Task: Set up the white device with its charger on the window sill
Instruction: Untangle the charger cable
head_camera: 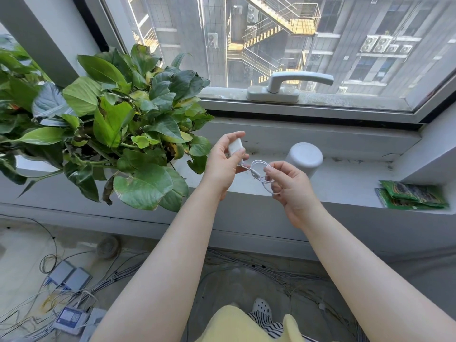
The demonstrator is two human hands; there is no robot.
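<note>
Above the front edge of the window sill (345, 191), the left hand (223, 164) pinches a small white charger (234, 147) between thumb and fingers, while the right hand (291, 186) is closed on the coiled white cable (259, 172) running from it. The white device (304, 157) stands upright mid-sill, just behind the right hand, with a leafy plant (111, 124) toward the sill's left end and green packets (412, 195) at its right end.

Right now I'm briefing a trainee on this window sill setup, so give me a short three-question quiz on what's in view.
1. True or false: the left hand holds the small white charger block.
2. What does the right hand hold: (a) the looped thin white cable, (b) the green foil packets?
3. Where does the white cylindrical device stand?

Key: 1 true; 2 a; 3 on the grey window sill, right of the leafy green potted plant.
</note>
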